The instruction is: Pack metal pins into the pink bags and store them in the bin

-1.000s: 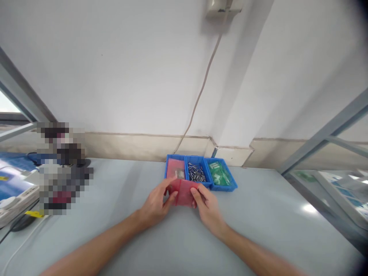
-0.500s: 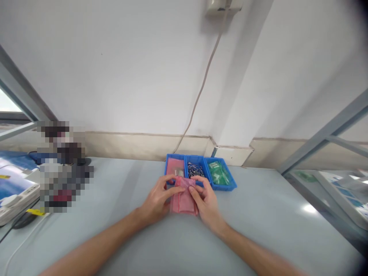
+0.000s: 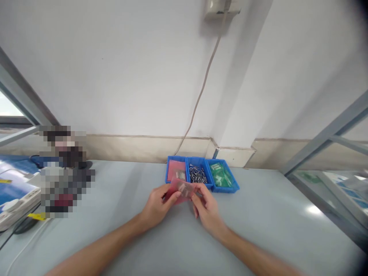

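Observation:
A pink see-through plastic bag (image 3: 184, 189) with small pale pieces inside is held up over the table, between both hands. My left hand (image 3: 159, 202) is closed on its left side, thumb on the near face. The thumb and fingers of my right hand (image 3: 206, 205) pinch its right edge. Just beyond stand three blue bins side by side: the left bin (image 3: 166, 172) holds pink bags, the middle bin holds small metal pins (image 3: 197, 174), and the right bin holds green bags (image 3: 220, 175). The pink bag hides part of the left bin's front.
The grey table (image 3: 120, 199) runs back to a white wall with a hanging cable (image 3: 201, 92). At the left lie a power strip (image 3: 20, 209), cords and a blurred-out area. Metal frame bars (image 3: 322, 142) rise at both sides.
The pink bag has been folded or tilted up, so it looks shorter and the pale pieces inside show. Both hands still hold it. The view has shifted slightly.

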Demonstrator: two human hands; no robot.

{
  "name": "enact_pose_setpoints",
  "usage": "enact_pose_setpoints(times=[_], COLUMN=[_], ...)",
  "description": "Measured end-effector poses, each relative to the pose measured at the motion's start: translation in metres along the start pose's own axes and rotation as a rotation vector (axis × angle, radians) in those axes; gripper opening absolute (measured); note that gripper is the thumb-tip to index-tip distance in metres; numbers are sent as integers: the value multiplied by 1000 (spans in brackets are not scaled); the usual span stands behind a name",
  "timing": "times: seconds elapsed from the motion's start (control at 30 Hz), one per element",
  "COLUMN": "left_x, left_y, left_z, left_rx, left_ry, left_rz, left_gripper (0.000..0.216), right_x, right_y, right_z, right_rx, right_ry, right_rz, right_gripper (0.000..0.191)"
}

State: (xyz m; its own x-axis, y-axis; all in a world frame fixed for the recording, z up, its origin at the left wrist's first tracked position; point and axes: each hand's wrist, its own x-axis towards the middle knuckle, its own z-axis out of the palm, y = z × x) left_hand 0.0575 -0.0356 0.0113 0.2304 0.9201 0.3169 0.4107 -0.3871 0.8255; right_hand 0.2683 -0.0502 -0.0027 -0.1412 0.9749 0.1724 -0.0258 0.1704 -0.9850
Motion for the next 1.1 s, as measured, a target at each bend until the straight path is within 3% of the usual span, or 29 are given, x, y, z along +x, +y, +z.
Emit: enact_pose_setpoints(times=[0.13,0.3,0.53,0.67,0.83,1.1], left_x=[1,2,0,-1,-1,-4], left_y=[1,6,3,1,1,-3], left_z=[0,-1,-4,-8,-14,-10], left_rx=[-108,-136,-48,-20,11,217], left_ry=[27,28,51,112,64,75], left_rz=[-92,-88,187,296,419,552], left_gripper=[43,43,28,35,38,26], right_x=[-2,-3,-3,-2,1,2], right_y=[2,5,-2,-4,-5,-6], right_z=[-1,1,0,-3,-3,0], right_rx=[15,48,-97,-138,-177,-69], right_ry=[-16,0,-22,14,14,83], right_rz=[21,-2,35,-18,-106,-9], right_gripper=[28,32,26,25,17,32])
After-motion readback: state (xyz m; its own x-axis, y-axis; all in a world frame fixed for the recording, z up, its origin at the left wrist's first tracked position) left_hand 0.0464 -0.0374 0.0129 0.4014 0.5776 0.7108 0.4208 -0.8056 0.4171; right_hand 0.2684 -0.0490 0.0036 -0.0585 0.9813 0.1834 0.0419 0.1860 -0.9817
